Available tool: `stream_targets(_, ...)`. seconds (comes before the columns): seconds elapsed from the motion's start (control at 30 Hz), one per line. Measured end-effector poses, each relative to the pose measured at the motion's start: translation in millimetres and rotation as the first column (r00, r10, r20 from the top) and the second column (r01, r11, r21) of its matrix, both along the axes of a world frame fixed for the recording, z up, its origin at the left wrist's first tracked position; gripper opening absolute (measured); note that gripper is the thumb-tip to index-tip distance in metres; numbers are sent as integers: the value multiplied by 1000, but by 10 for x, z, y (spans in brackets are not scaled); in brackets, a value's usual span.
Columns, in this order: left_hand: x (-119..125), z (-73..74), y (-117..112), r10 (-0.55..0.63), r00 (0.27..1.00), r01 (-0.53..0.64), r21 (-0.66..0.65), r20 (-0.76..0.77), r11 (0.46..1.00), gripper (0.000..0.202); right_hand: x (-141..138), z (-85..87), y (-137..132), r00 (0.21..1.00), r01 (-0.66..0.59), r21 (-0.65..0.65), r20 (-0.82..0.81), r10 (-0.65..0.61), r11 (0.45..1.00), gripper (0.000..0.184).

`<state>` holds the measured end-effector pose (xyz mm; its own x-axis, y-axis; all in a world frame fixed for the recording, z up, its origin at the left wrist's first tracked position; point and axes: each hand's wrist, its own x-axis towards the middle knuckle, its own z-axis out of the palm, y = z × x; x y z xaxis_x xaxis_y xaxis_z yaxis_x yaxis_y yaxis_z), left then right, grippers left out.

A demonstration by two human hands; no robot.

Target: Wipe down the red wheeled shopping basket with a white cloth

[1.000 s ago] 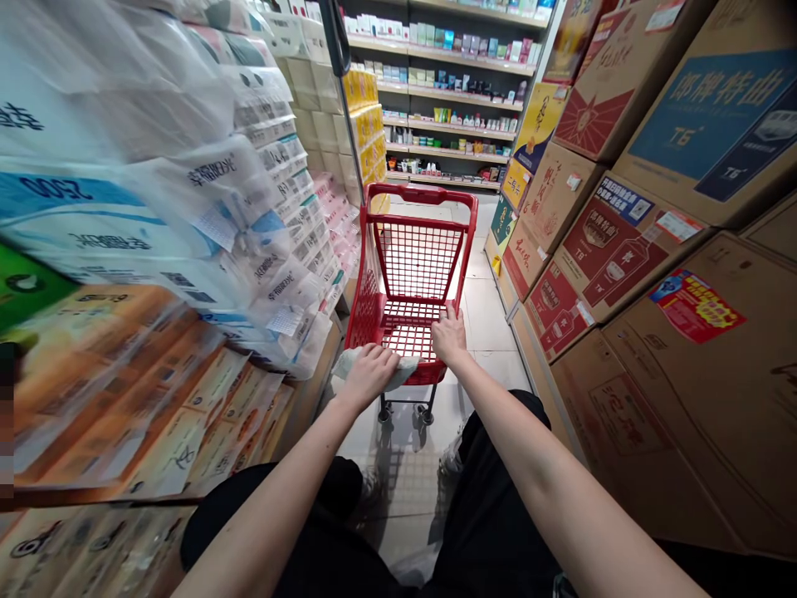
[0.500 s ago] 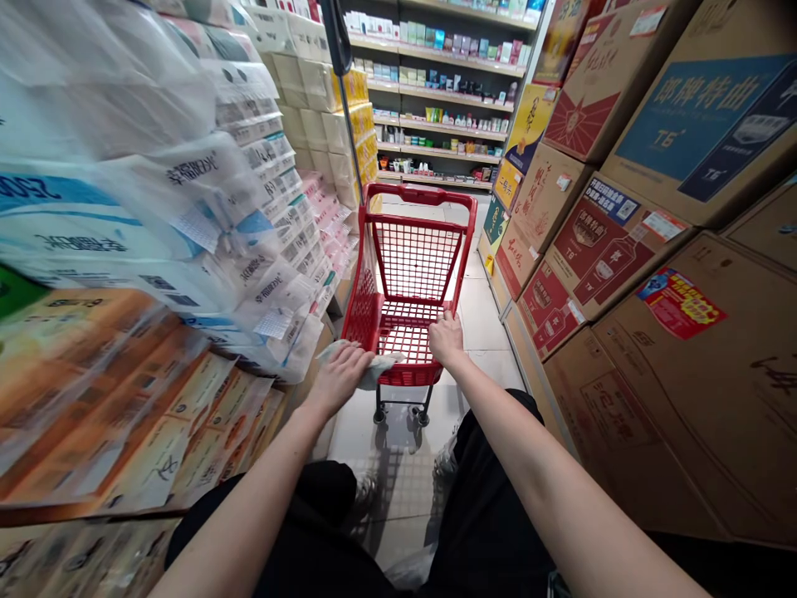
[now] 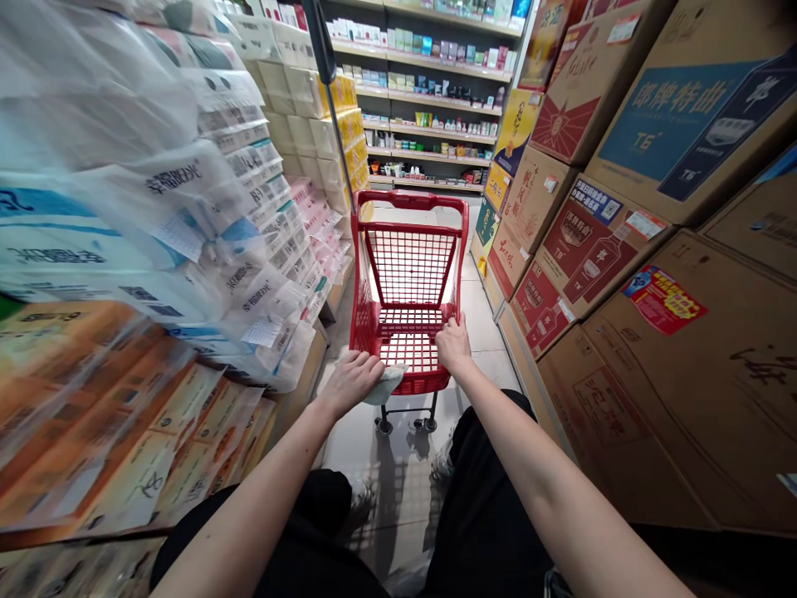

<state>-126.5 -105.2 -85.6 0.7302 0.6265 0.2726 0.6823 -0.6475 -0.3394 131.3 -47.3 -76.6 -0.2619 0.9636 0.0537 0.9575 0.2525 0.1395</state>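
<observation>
A small red wire shopping cart [image 3: 408, 274] stands in a narrow aisle in front of me, its basket holding nothing I can see. My left hand [image 3: 349, 382] presses a pale cloth [image 3: 387, 384] against the cart's near left rim, fingers curled over it. My right hand [image 3: 453, 345] grips the cart's near right rim with closed fingers. Both forearms reach forward over my dark trousers.
Stacked packs of tissue and paper rolls [image 3: 187, 216] crowd the left side. Piled brown and red cardboard cartons [image 3: 623, 249] wall the right. Shelves of small goods [image 3: 429, 100] close the far end. A pale tiled floor [image 3: 479, 316] runs beside the cart.
The cart has rolled slightly left and forward along the aisle. My left hand with the cloth slid along the near rim, while my right hand kept its grip.
</observation>
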Motion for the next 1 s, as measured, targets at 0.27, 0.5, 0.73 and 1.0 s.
stream_targets(0.27, 102, -102, -89, 27, 995, -28, 7, 92, 1000, 16, -47, 12, -226, 983, 53, 78, -180, -38, 996, 43)
stream_targets(0.5, -258, -219, -136, -87, 985, 86, 13, 151, 996, 46, -5, 50, -226, 990, 15, 53, -139, -7, 999, 48)
stream_targets(0.73, -324, -302, -150, 32, 923, -4, -73, 384, 997, 64, -39, 31, -198, 988, -4, 89, -150, 18, 996, 50)
stream_targets(1.0, -144, -443, 36, 384, 598, -265, -278, 704, 923, 56, -174, -14, -106, 987, -27, 90, -153, 41, 996, 47)
